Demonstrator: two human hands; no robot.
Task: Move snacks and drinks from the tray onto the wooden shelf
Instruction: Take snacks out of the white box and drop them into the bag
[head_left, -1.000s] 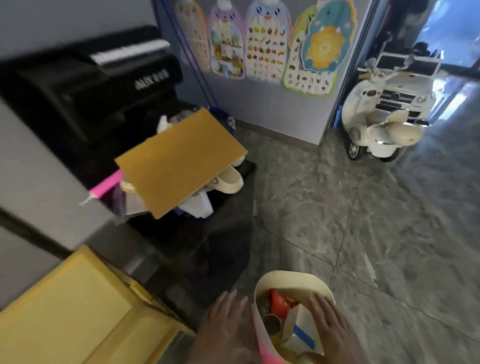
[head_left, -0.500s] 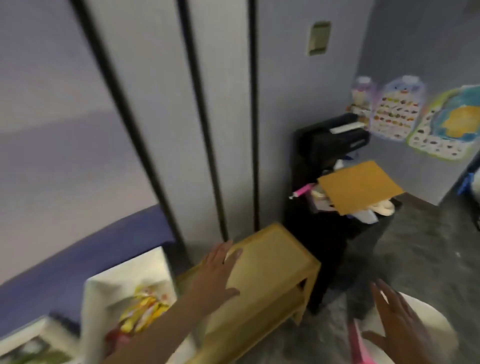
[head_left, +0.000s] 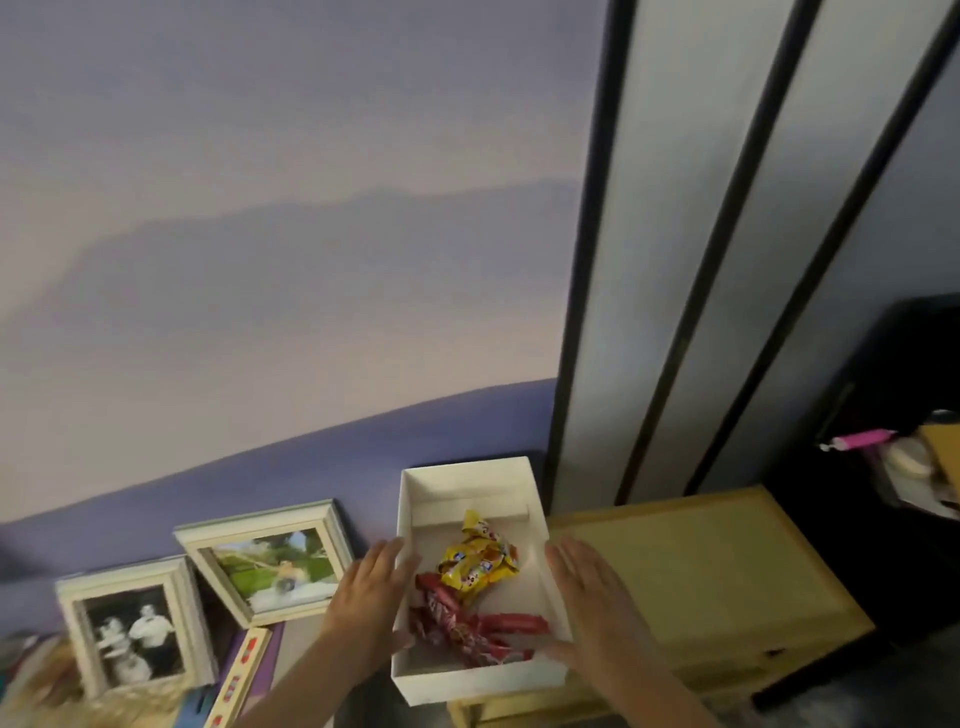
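Observation:
A white tray (head_left: 462, 486) sits low in the middle of the head view, just left of the pale wooden shelf (head_left: 727, 566). Inside it lie a yellow snack packet (head_left: 480, 564) and several red snack packets (head_left: 467, 626). My left hand (head_left: 366, 590) lies against the tray's left wall with fingers straight. My right hand (head_left: 597, 608) lies along the right wall, fingers straight, its thumb reaching over the rim. The shelf's top surface is bare; its lower levels are mostly hidden.
Two framed photos (head_left: 270, 558) (head_left: 130, 636) lean against the purple wall left of the tray. A black unit (head_left: 904, 467) with a pink-capped tube (head_left: 862, 439) and clutter stands right of the shelf. Tall grey panels with black strips rise behind.
The view swung left from the floor and basket to the wall. Both hands left the basket and came to the sides of the white tray.

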